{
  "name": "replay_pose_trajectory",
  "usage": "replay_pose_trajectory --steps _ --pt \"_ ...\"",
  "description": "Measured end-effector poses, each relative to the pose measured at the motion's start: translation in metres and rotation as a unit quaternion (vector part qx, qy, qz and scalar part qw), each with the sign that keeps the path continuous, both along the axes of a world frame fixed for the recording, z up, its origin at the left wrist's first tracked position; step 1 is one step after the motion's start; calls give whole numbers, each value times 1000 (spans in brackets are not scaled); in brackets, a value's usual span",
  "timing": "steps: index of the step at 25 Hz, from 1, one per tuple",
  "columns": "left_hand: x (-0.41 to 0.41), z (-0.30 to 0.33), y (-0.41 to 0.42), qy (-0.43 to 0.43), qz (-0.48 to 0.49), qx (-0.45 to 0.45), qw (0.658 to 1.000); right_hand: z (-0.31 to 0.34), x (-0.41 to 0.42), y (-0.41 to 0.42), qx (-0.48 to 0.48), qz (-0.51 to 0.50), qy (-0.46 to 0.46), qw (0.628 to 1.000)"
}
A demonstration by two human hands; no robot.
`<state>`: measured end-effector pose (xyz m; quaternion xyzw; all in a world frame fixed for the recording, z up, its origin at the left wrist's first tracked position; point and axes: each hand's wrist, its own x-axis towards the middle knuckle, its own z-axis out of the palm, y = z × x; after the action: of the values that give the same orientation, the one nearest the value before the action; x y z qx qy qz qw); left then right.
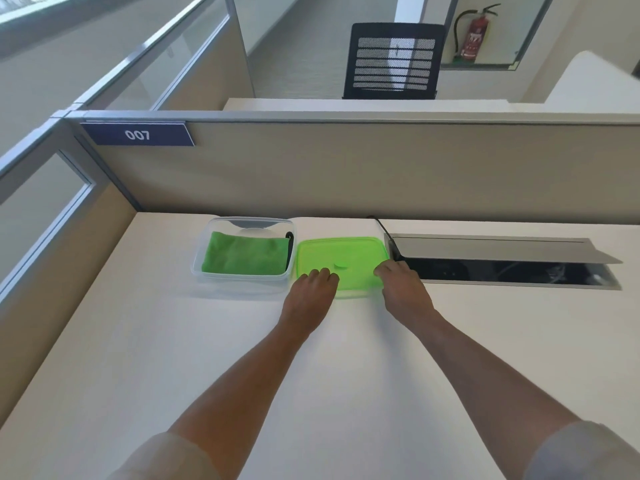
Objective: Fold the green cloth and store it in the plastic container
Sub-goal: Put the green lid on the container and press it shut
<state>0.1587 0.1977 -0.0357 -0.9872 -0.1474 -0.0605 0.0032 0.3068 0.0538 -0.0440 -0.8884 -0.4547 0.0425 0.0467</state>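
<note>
The green cloth [242,256] lies folded flat inside the clear plastic container [204,271], which stands open at the back of the desk. Right beside it lies the container's green lid [341,252], flat on the desk. My left hand [310,296] rests on the lid's near left corner with its fingers curled over the edge. My right hand [403,287] is at the lid's near right corner, fingertips touching its rim. Whether either hand has a real grip on the lid is unclear.
A beige partition with a "007" sign [138,134] closes off the back of the white desk [173,358]. An open cable tray with a raised flap [502,249] sits right of the lid, a black cable [384,228] running into it. Another partition bounds the left side.
</note>
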Motion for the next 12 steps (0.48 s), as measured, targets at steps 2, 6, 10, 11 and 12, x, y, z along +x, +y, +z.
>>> replay_pose_trajectory --steps 2,6,10,11,12 --pt "-1 7 -2 -20 -9 0 1000 6 3 -4 55 -40 37 997" --pt "-8 25 -7 -67 -21 3 997 20 3 -11 141 -103 77 982" --pt "-15 42 -7 -99 -18 3 995 34 -3 -21 197 -137 105 965" --pt "-16 47 -5 -107 -14 -1 994 39 -4 -22 204 -143 107 963" --pt "-16 52 -2 -115 -9 -8 993 45 -5 -23 209 -146 106 961"
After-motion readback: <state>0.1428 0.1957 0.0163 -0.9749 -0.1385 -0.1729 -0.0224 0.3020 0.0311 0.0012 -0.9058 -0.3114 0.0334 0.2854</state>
